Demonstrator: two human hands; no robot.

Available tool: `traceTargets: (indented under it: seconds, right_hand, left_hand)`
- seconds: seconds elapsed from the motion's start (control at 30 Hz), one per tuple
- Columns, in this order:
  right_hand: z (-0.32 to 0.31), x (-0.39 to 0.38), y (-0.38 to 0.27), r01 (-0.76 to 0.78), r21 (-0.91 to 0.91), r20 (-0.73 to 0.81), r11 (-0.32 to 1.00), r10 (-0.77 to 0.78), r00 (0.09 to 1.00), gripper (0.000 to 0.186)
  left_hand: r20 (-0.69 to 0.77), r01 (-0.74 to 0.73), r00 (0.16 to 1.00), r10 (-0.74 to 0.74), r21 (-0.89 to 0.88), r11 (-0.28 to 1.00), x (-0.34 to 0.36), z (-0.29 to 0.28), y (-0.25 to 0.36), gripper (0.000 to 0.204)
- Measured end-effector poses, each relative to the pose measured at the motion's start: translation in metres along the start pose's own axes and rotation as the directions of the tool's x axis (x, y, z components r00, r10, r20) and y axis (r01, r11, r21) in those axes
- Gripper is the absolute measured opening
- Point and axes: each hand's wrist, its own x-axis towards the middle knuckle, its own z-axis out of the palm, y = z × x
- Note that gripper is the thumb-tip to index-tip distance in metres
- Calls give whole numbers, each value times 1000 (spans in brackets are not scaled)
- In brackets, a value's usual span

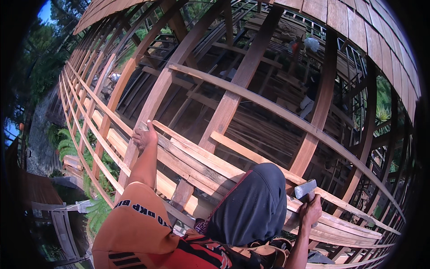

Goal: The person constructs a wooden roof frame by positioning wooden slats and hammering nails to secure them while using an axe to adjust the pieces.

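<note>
My right hand is wrapped around the handle of a hammer, its metal head raised above the fist beside my bent knee. Out to the left, my left hand grips a sloping wooden rafter where a thin batten meets it. The fingers curl over the wood, and part of what lies under them is hidden. Several loose boards lie stacked across the rafters between my hands. A narrow batten crosses just above them, ending near my knee.
Wood shingles cover the roof's upper edge. Another long batten spans the rafters ahead. Between the rafters are open gaps down to a dark interior with stacked timber and a person below. Ferns and ground lie far down on the left.
</note>
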Motion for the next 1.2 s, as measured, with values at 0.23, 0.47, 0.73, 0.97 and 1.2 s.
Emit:
traceTargets:
  seconds: [0.23, 0.47, 0.73, 0.97, 1.2]
  right_hand:
    - [-1, 1, -9, -22, -7, -79, 1000, 21, 997, 23]
    - [7, 3, -11, 22, -2, -94, 1000, -22, 995, 21]
    - [1, 4, -5, -41, -71, 18, 997, 42, 999, 36]
    - [5, 3, 2, -99, -81, 14, 992, 101, 995, 29]
    - [9, 5, -7, -132, -102, -2, 986, 132, 991, 36]
  left_hand:
    - [-71, -23, 997, 27, 57, 998, -3, -1, 4, 91]
    - [-113, -25, 993, 33, 73, 997, 8, 3, 0, 88]
    - [0, -18, 1000, 18, 109, 994, -11, -5, 8, 85]
    - [10, -40, 999, 39, 103, 994, -6, 6, 3, 90]
    - [-41, -44, 998, 52, 173, 984, 34, 31, -26, 90]
